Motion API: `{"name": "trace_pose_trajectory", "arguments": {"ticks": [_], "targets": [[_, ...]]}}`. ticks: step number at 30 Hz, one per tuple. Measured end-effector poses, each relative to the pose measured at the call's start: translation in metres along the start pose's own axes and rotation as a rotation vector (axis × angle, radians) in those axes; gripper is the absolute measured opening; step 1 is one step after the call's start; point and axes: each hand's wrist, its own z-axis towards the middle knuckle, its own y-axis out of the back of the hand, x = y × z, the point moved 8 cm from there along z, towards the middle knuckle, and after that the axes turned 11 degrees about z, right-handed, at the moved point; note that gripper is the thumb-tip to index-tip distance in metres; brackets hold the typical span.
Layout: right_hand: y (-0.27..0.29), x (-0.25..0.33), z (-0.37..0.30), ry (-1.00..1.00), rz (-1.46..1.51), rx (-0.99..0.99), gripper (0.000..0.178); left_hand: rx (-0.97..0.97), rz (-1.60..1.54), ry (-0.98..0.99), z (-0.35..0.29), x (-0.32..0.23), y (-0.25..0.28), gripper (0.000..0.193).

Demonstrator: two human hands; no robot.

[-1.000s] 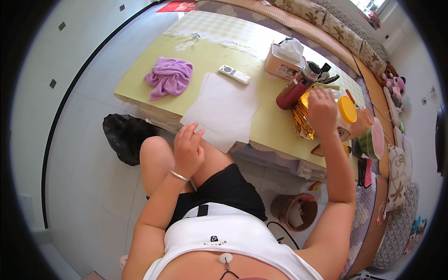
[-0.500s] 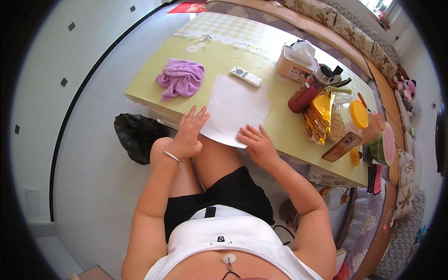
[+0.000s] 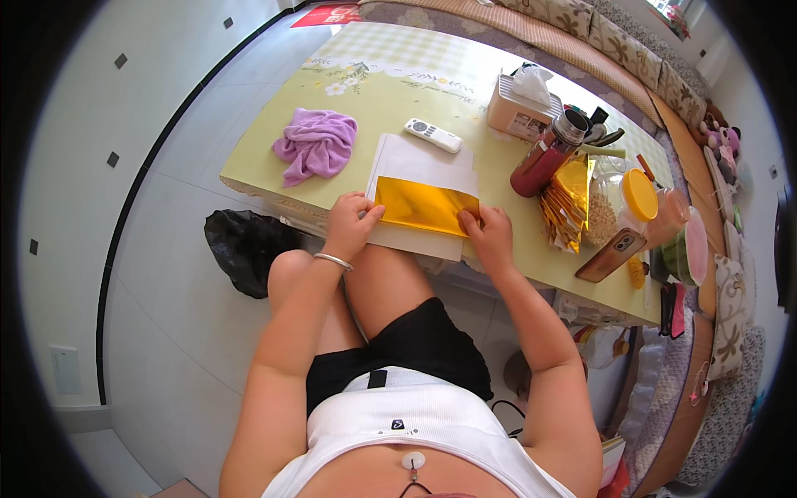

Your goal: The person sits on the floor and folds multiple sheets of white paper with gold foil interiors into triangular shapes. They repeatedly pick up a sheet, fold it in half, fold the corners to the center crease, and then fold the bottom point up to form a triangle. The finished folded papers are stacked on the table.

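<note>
A shiny gold foil paper (image 3: 423, 204) lies across white paper (image 3: 415, 242), which shows above and below it near the table's front edge. My left hand (image 3: 350, 222) pinches the gold paper's left edge between thumb and fingers. At the opposite end, my right hand (image 3: 492, 236) grips the right edge with its thumb on top. Whether the gold is a separate sheet or the folded-over back of a white one, I cannot tell.
A white remote (image 3: 433, 135) touches the paper's far edge. To the left lies a purple cloth (image 3: 316, 146). On the right stand a red thermos (image 3: 540, 160), folded gold pieces (image 3: 564, 207), a yellow-lidded jar (image 3: 638, 196), a leaning phone (image 3: 610, 256) and a tissue box (image 3: 516, 111).
Both hands lay spread on the white paper before; now they are closed on its sides. A gold surface now covers the middle of the white paper.
</note>
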Motion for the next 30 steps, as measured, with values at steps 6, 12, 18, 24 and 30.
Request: {"name": "trace_pose_trajectory", "arguments": {"ticks": [6, 12, 18, 24, 30], "targets": [[-0.005, -0.012, 0.009, -0.012, -0.297, -0.08, 0.025, -0.12, 0.383, -0.038, 0.002, -0.016, -0.008, 0.023], [-0.007, -0.014, 0.006, -0.012, -0.411, -0.126, 0.022, -0.089, 0.474, -0.032, 0.005, -0.019, -0.011, 0.027], [-0.002, -0.021, -0.001, -0.081, -0.417, -0.157, 0.019, -0.093, 0.472, -0.064, 0.009, -0.024, -0.013, 0.033], [-0.002, -0.026, 0.0, -0.051, -0.372, -0.178, 0.019, -0.096, 0.528, -0.104, 0.012, -0.027, -0.015, 0.035], [-0.001, -0.028, 0.001, -0.08, -0.4, -0.161, 0.019, -0.217, 0.581, -0.332, 0.012, -0.063, -0.009, 0.024]]}}
